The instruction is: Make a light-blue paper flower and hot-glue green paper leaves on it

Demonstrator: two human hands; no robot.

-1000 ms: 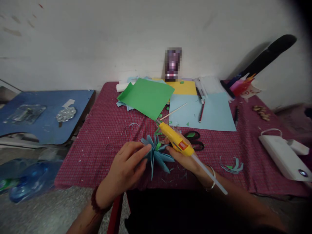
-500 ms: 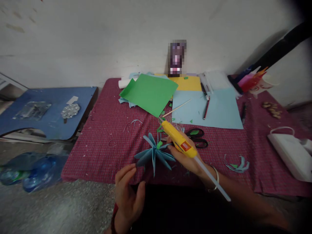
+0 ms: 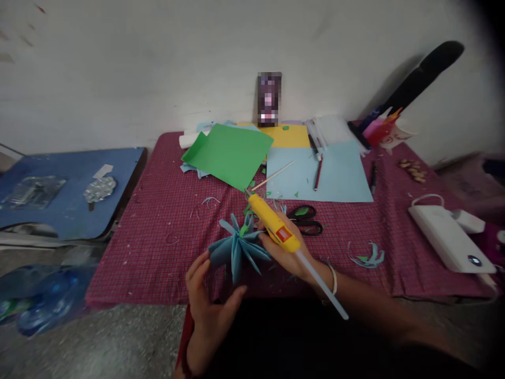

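A blue folded paper flower (image 3: 236,247) with a small green centre lies near the front edge of the red checked table (image 3: 165,231). My right hand (image 3: 286,255) grips a yellow glue gun (image 3: 274,229) with a clear glue stick poking out the back, its nozzle pointing away to the upper left, beside the flower. My left hand (image 3: 209,302) hovers just in front of the flower with fingers spread, fingertips close to a petal, holding nothing.
Green paper (image 3: 226,152), light blue paper (image 3: 319,176), yellow paper, pens, a wooden stick (image 3: 272,176) and black scissors (image 3: 305,218) lie further back. A white power bank (image 3: 447,237) sits at right. A blue board (image 3: 67,189) and plastic bottles (image 3: 43,300) are at left.
My left hand let go of the flower, pulled back toward me, and now reaches forward again near the petals. The right hand keeps the glue gun.
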